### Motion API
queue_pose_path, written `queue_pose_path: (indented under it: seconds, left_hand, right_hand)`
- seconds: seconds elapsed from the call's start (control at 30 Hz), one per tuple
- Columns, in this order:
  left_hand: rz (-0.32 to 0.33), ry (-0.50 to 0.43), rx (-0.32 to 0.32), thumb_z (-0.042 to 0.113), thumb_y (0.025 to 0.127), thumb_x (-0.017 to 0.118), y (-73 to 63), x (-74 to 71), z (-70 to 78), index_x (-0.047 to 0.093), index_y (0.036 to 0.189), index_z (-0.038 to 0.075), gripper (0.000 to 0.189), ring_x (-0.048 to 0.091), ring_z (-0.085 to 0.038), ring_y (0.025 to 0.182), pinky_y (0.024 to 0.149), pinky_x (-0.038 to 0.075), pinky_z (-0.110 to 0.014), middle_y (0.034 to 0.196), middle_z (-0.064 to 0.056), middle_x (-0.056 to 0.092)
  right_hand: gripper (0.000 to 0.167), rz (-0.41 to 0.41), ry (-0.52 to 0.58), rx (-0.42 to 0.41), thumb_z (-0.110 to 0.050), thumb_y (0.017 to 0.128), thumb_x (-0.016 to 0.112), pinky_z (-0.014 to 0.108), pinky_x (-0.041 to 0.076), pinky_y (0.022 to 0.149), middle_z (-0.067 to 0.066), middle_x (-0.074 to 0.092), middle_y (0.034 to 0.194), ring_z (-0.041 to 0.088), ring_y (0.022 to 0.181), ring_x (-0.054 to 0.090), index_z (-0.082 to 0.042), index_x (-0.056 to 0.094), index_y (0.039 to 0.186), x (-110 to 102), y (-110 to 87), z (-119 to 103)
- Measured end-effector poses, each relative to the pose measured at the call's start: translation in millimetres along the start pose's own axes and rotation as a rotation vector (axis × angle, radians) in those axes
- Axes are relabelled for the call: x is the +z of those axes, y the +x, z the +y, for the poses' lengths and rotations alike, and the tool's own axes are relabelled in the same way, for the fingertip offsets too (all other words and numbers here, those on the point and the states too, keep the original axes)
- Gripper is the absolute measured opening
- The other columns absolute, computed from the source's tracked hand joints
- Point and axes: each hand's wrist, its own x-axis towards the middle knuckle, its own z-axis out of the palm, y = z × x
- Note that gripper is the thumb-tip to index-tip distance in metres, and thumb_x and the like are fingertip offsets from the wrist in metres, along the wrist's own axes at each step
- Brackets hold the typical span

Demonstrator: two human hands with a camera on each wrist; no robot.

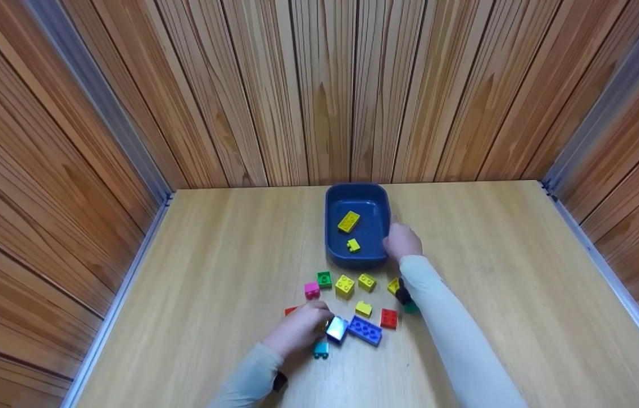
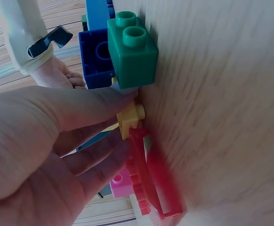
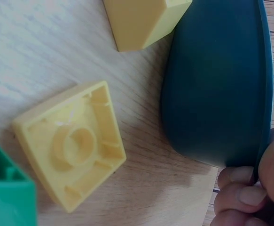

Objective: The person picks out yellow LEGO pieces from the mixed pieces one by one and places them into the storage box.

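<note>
My right hand (image 1: 403, 242) grips the rim of a dark blue bin (image 1: 329, 226) at its near right side. In the right wrist view, its fingers (image 3: 249, 195) curl over that rim. A yellow brick (image 1: 348, 221) and a smaller yellow piece (image 1: 353, 245) lie inside the bin. Lower left, my left hand (image 1: 299, 327) reaches down among loose bricks. The left wrist view has its thumb and fingers pinching a small yellow brick (image 2: 129, 121), between a green brick (image 2: 136, 59) and a red brick (image 2: 148, 179).
Several loose bricks lie in front of the bin, among them a blue brick (image 1: 365, 330), a red brick (image 1: 388, 318), a pink brick (image 1: 312, 290) and a green brick (image 1: 324, 279). An upturned yellow brick (image 3: 75, 146) lies under the right wrist. Wood-panelled walls (image 1: 325, 96) enclose the table (image 1: 229, 243).
</note>
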Motion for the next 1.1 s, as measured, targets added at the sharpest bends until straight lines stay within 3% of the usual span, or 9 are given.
queue_pose_path:
  seconds: [0.33,0.57,0.9,1.1]
  left_hand:
    - [0.000,0.039,0.020,0.009,0.083,0.074,-0.8,-1.0,3.4,0.070,0.113,0.013,0.030,0.061,-0.008,0.092,0.084,0.051,-0.024,0.101,0.003,0.064]
    - [-0.002,-0.011,-0.006,0.005,0.083,0.073,-2.6,-6.5,1.6,0.070,0.113,0.013,0.032,0.061,-0.008,0.094,0.086,0.051,-0.026,0.102,0.004,0.064]
    - [0.051,-0.023,-0.010,0.000,0.083,0.070,-4.5,-28.7,4.7,0.067,0.119,0.009,0.036,0.060,-0.018,0.108,0.090,0.050,-0.032,0.114,-0.003,0.063]
    - [0.097,0.004,-0.016,0.006,0.087,0.069,0.6,-40.9,8.5,0.064,0.124,0.010,0.037,0.056,-0.022,0.116,0.094,0.048,-0.036,0.125,-0.007,0.059]
  right_hand:
    - [0.060,0.076,-0.052,-0.088,-0.009,0.092,0.053,0.051,0.051,0.080,0.028,0.062,0.112,0.037,0.093,0.063,0.009,0.029,0.144,1.6,-0.6,3.8]
    - [0.060,0.026,-0.017,-0.043,-0.009,0.095,0.050,0.049,0.051,0.085,0.028,0.058,0.121,0.031,0.092,0.063,0.008,0.025,0.146,1.4,-0.3,2.6]
    - [0.060,0.031,-0.010,-0.038,-0.009,0.096,0.049,0.049,0.051,0.085,0.027,0.057,0.123,0.032,0.095,0.062,0.006,0.024,0.147,-0.9,-0.5,1.8]
    - [0.060,0.014,0.011,-0.020,-0.009,0.096,0.049,0.047,0.051,0.085,0.026,0.056,0.124,0.029,0.091,0.061,0.005,0.022,0.148,-1.0,-1.3,1.4]
